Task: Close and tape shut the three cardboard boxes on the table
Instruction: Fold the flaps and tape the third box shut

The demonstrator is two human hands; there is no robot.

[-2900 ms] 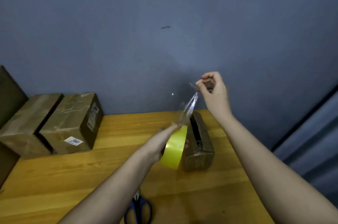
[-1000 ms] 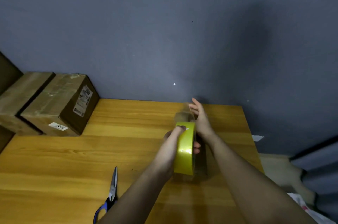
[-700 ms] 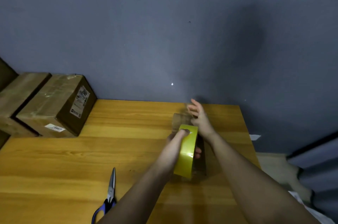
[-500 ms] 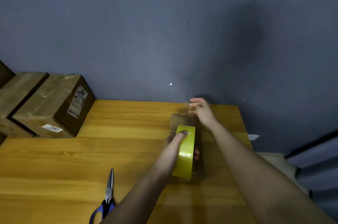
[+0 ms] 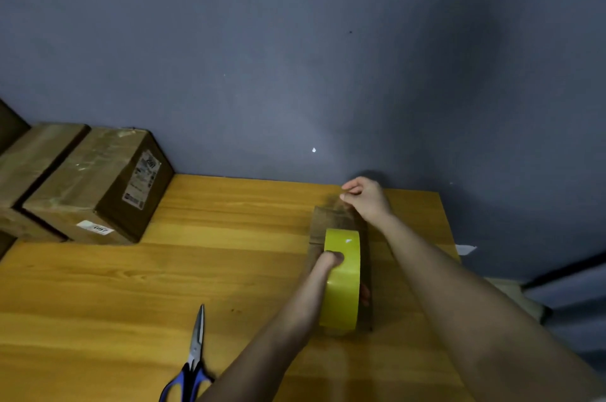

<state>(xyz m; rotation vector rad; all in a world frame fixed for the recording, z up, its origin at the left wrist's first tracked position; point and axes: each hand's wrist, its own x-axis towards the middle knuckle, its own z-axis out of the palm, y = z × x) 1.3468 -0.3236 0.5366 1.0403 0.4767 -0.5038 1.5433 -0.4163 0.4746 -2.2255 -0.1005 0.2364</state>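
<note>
A small cardboard box (image 5: 323, 221) lies on the wooden table (image 5: 229, 237), right of the middle. My left hand (image 5: 323, 273) grips a yellow-sided roll of clear tape (image 5: 342, 280), held over the box's near half. My right hand (image 5: 367, 198) is at the box's far end, its fingertips pinching the pulled-out tape end there. The tape strip itself is hard to make out. Two more cardboard boxes stand at the back left against the wall, one with labels (image 5: 98, 185) and another (image 5: 29, 158) to its left.
Blue-handled scissors (image 5: 193, 359) lie on the table near the front edge, left of my left arm. A grey wall (image 5: 295, 73) rises right behind the table. The table's right edge (image 5: 449, 237) drops off just beyond the small box.
My right hand brought the tape end down from the air to the box's far end and now pinches it there. My left hand lowered the roll onto the box.
</note>
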